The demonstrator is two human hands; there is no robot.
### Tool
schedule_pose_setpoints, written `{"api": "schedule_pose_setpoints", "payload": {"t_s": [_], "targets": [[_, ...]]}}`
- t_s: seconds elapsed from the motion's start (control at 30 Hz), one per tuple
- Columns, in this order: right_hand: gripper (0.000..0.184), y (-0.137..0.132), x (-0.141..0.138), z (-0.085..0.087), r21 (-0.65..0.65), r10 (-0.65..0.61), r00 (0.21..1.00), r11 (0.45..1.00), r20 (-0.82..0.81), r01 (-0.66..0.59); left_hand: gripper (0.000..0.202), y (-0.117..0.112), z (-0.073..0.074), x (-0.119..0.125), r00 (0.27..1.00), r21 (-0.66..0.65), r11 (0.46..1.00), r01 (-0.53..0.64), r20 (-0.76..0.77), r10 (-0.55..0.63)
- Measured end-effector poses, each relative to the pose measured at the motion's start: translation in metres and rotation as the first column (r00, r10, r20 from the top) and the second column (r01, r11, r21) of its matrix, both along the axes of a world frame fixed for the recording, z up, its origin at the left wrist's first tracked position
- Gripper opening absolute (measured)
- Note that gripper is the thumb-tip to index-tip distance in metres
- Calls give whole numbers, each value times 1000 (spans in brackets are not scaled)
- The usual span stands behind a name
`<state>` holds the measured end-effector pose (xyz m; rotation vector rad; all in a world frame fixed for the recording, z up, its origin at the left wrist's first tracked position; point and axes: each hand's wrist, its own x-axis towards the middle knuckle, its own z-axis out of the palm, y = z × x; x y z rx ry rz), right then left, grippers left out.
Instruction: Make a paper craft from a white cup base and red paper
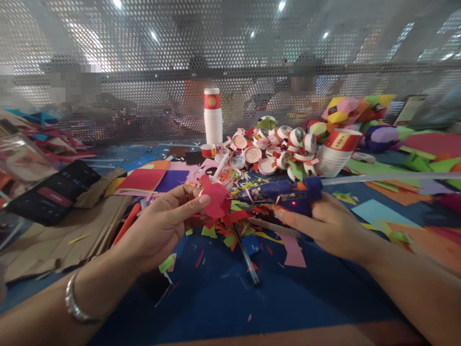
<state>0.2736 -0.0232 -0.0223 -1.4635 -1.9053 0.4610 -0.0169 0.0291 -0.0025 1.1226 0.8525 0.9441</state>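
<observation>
My left hand (163, 226) pinches a red paper cut-out (215, 198) between thumb and fingers, holding it just above the blue table (223, 298). My right hand (320, 223) grips a blue hot glue gun (284, 193) whose nozzle points left at the red cut-out, almost touching it. A clear glue stick (389, 178) sticks out of the back of the gun to the right. A silver bracelet (74, 300) is on my left wrist.
Coloured paper scraps (230, 230) and a pen (247, 257) litter the table below my hands. Behind stand a stack of paper cups (212, 117), a heap of cut cup pieces (273, 144), another tilted cup stack (334, 151), coloured sheets, a phone (50, 192) on cardboard at left, and a perforated screen.
</observation>
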Motion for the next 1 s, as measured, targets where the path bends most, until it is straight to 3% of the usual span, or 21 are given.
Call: {"api": "schedule_pose_setpoints", "payload": {"t_s": [0.4, 0.67, 1.0], "targets": [[32, 2, -1, 1, 51, 37, 999, 998, 17, -38, 20, -1, 4, 1, 1000, -38, 999, -3, 23, 4], [34, 3, 1, 1, 14, 32, 999, 999, 27, -33, 21, 0, 5, 2, 999, -49, 999, -22, 30, 24], [32, 4, -3, 2, -7, -8, 1000, 1000, 15, 9, 23, -3, 5, 2, 999, 41, 999, -34, 38, 33]]}}
